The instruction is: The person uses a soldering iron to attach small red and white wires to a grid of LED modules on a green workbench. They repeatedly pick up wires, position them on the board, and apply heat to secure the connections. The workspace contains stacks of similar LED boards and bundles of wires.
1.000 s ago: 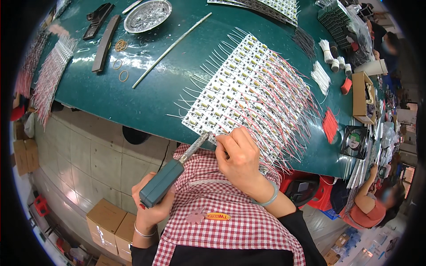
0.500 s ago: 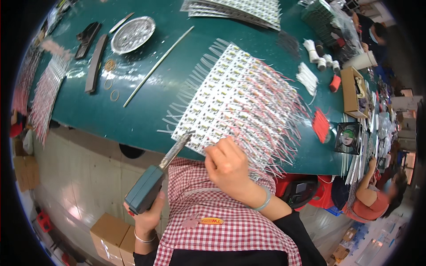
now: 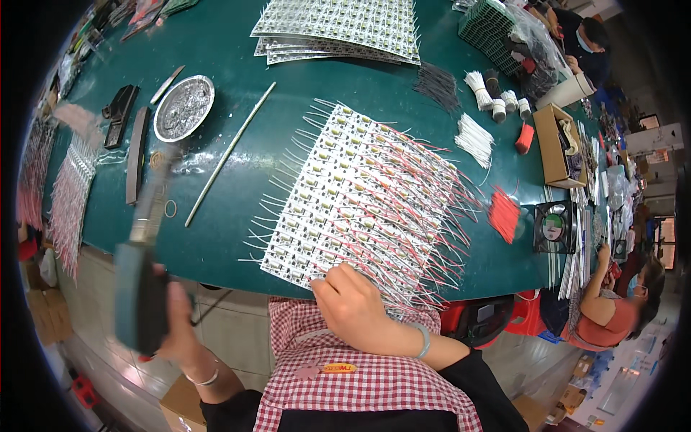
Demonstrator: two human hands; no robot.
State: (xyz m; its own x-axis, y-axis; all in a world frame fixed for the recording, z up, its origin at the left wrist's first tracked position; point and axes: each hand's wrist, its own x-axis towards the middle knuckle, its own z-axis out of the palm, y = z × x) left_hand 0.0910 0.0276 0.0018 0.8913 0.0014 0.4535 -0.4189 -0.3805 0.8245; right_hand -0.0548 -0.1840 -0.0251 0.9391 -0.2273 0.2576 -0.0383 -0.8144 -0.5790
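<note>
1. Held the left hand (image 3: 176, 327) out to the left, forearm slanting up from the lower edge, fingers wrapped firmly around the grip of a dark green soldering gun (image 3: 135, 299).
2. Aimed the soldering gun away from the body, motion-blurred, with its far end near a shallow metal dish (image 3: 210, 88); could not tell whether touching it.
3. Brought the right hand (image 3: 349, 299) to the near edge of a white circuit-board panel (image 3: 306, 209), forearm entering from the lower right, fingers curled, thumb and forefinger drawn close; could not tell how tightly closed or whether gripping anything.
4. Had the circuit-board panel flat on the green counter (image 3: 223, 263), straight ahead, red and white wires (image 3: 425, 223) fanning off its right side.
5. Had swung the soldering gun left, off the panel's near part, since half a second earlier.
6. Kept the right hand curled at that same edge.
7. Showed more of the stacked panels (image 3: 335, 29) beyond.
</note>
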